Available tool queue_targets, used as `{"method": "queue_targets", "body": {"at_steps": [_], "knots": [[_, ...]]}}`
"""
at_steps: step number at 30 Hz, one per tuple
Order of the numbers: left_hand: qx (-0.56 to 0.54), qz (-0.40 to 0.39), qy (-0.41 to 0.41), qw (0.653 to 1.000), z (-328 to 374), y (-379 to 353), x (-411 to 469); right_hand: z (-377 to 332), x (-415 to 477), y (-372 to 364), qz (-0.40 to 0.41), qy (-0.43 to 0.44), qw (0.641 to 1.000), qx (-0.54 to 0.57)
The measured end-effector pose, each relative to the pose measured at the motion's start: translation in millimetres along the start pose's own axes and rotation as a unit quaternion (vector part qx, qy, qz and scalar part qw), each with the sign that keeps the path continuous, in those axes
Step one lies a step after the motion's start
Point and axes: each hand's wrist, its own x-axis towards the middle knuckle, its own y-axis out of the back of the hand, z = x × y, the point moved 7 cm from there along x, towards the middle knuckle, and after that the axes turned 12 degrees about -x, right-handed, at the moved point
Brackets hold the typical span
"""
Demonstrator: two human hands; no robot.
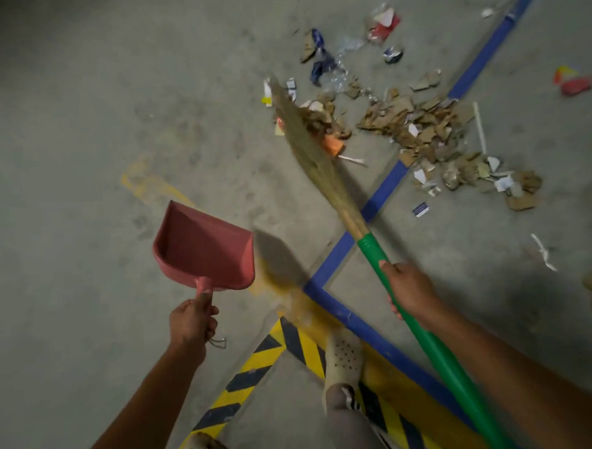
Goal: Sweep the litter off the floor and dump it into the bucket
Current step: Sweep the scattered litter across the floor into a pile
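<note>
The right hand (411, 287) is gripping the broom (319, 178), the left hand (190, 321) clutching the dustpan (203, 249), and short, low strokes are best for herding the litter (420, 128) into one pile.

Broom (334, 191): tan grass bristles on a green handle, which you grip in your right hand (411, 287); it slants from 5 o'clock up toward 12 o'clock, bristle tip among the scraps at the heap's 9 o'clock edge
Dustpan (203, 249): pink plastic, empty; your left hand (190, 321) holds its short handle at 8 o'clock, mouth facing 1 o'clock, well apart from the heap
Litter (419, 125): torn brown cardboard, white paper scraps, red and blue wrappers and clear plastic, spread on the floor from 12 to 3 o'clock, densest at 2 o'clock
Stray red wrapper (573, 82): alone at the heap's 3 o'clock side
</note>
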Motion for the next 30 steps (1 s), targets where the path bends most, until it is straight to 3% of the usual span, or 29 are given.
{"method": "queue_targets", "body": {"at_steps": [10, 17, 22, 30], "knots": [[0.017, -0.018, -0.020, 0.999, 61.8, -60.6, 11.9, -30.0, 21.3, -2.7, -0.023, 0.020, 0.996, -0.087], [0.050, 0.003, -0.014, 0.999, 67.2, -69.7, 58.6, -56.0, 80.2, -46.1, -0.093, 0.005, 0.973, -0.212], [0.061, -0.014, 0.007, 0.998, 73.9, -84.6, 95.1, -46.4, 136.4, -26.6, 0.003, -0.073, 0.963, -0.259], [0.092, -0.067, -0.007, 0.994, 120.3, -124.6, 123.0, -40.0, 183.5, 41.4, 0.105, -0.165, 0.973, -0.124]]}}
